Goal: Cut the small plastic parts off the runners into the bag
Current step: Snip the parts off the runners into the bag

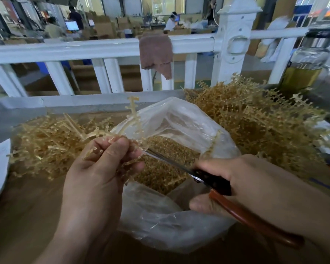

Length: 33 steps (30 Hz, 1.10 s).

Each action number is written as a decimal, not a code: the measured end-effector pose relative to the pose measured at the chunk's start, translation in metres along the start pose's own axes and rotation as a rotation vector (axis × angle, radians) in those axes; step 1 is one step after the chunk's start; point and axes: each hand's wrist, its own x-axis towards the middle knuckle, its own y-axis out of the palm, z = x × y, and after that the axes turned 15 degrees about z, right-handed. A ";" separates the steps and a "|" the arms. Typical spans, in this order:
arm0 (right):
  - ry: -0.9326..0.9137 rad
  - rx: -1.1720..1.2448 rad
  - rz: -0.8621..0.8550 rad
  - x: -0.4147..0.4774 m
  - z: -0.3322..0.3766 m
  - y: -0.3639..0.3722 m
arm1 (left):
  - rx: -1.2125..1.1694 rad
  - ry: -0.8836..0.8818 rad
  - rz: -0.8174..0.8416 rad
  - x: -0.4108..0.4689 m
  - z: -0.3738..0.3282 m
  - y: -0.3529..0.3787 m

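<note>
- Left hand [101, 168], near left: bare, with broad fingers and a wide back; skin creases show at the thumb joint.
- Left forearm [71, 242]: bare down to the near edge of the view.
- Right hand [255, 183], near right: bare, with a smooth back and a thick thumb; finer detail is blurred.
- Right forearm [318, 212]: bare out to the right edge.
</note>
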 end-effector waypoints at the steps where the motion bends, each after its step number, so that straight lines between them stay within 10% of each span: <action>1: -0.005 -0.007 0.002 0.001 -0.001 0.001 | -0.004 0.007 0.002 0.000 0.000 0.001; 33: -0.102 -0.033 -0.137 -0.001 0.004 0.006 | 0.077 0.074 -0.013 -0.002 -0.002 0.009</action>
